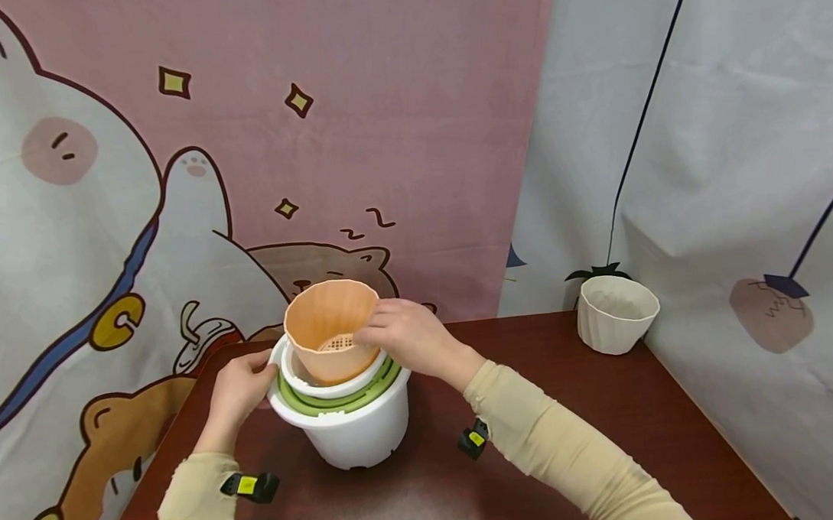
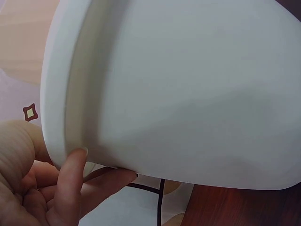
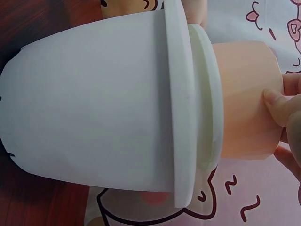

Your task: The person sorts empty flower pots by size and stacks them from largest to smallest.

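A large white plastic pot (image 1: 361, 438) stands upright on the table, with a green pot (image 1: 346, 405) nested inside it. Within the green one sits a smaller white pot (image 1: 311, 388). An orange pot (image 1: 330, 313) with a grid of holes in its base rises out of this stack, its lower end inside the smaller white pot. My right hand (image 1: 419, 338) pinches the orange pot's rim on its right side; the right wrist view shows the thumb (image 3: 277, 104) on its outer wall. My left hand (image 1: 234, 395) grips the large pot's rim at the left, thumb and fingers on either side.
A cream fluted pot (image 1: 615, 326) stands at the back right corner of the dark red-brown table (image 1: 510, 379). Printed cloth (image 1: 398, 138) hangs behind the table and along its right side. Each wrist carries a small black camera.
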`<move>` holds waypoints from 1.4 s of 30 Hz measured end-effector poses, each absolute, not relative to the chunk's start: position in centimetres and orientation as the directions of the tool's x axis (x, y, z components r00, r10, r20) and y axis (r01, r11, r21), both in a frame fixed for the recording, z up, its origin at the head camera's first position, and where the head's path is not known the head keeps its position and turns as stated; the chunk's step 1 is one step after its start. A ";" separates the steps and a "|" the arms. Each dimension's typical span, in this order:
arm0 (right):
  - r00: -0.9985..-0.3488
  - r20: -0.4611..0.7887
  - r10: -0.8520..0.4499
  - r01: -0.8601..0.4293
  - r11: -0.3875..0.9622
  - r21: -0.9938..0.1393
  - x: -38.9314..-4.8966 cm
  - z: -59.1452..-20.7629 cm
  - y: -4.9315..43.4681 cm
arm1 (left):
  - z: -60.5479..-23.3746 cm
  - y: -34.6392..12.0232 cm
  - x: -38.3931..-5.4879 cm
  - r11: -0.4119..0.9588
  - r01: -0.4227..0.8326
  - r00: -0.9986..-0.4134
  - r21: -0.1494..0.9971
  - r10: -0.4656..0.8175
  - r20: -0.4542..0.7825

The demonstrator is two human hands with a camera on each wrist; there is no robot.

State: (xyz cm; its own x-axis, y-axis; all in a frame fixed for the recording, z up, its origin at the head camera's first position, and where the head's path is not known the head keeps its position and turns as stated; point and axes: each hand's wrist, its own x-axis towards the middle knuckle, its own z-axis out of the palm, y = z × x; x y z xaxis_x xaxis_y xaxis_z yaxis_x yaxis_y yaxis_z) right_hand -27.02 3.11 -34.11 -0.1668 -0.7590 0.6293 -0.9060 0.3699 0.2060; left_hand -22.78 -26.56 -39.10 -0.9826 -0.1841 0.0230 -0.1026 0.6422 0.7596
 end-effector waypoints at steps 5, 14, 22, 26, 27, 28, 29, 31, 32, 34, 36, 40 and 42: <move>-0.171 0.617 -0.768 -0.909 0.365 0.203 -27.1 -34.5 2.9 | -39.1 -26.6 -22.8 0.639 -0.104 -0.983 0.762 -0.181 0.018; -0.201 0.570 -0.796 -0.902 0.378 0.208 -27.1 -35.5 2.6 | -39.1 -26.6 -22.8 0.635 -0.102 -0.983 0.765 -0.181 0.020; -0.238 0.526 -0.816 -0.892 0.398 0.213 -27.1 -36.3 2.3 | -39.1 -26.6 -22.8 0.636 -0.106 -0.983 0.764 -0.184 0.016; -0.258 0.514 -0.818 -0.887 0.411 0.210 -27.0 -36.5 2.3 | -39.2 -26.6 -22.8 0.636 -0.104 -0.983 0.765 -0.183 0.019; -0.260 0.513 -0.818 -0.886 0.413 0.210 -26.9 -36.5 2.3 | -39.2 -26.6 -22.8 0.635 -0.103 -0.983 0.766 -0.182 0.020; -0.261 0.513 -0.818 -0.886 0.414 0.209 -26.9 -36.6 2.3 | -39.2 -26.6 -22.8 0.635 -0.101 -0.983 0.766 -0.181 0.021; -0.260 0.514 -0.818 -0.887 0.412 0.208 -26.9 -36.6 2.3 | -39.2 -26.6 -22.8 0.636 -0.099 -0.983 0.766 -0.180 0.023; -0.260 0.513 -0.818 -0.888 0.411 0.206 -26.9 -36.6 2.3 | -39.2 -26.6 -22.8 0.635 -0.095 -0.984 0.766 -0.178 0.025; -0.260 0.512 -0.818 -0.889 0.410 0.203 -26.9 -36.6 2.2 | -39.2 -26.6 -22.8 0.635 -0.094 -0.984 0.767 -0.177 0.026; -0.263 0.509 -0.819 -0.891 0.409 0.198 -26.9 -36.6 2.2 | -39.2 -26.6 -22.8 0.636 -0.095 -0.984 0.765 -0.177 0.025; -0.269 0.504 -0.821 -0.890 0.412 0.196 -26.9 -36.6 2.1 | -39.2 -26.6 -22.8 0.636 -0.099 -0.984 0.765 -0.179 0.022; -0.291 0.484 -0.825 -0.884 0.425 0.194 -26.9 -36.7 2.0 | -39.2 -26.6 -22.8 0.639 -0.100 -0.983 0.763 -0.182 0.024; -0.303 0.475 -0.826 -0.882 0.432 0.190 -26.9 -36.7 2.0 | -39.2 -26.6 -22.8 0.640 -0.099 -0.983 0.762 -0.182 0.025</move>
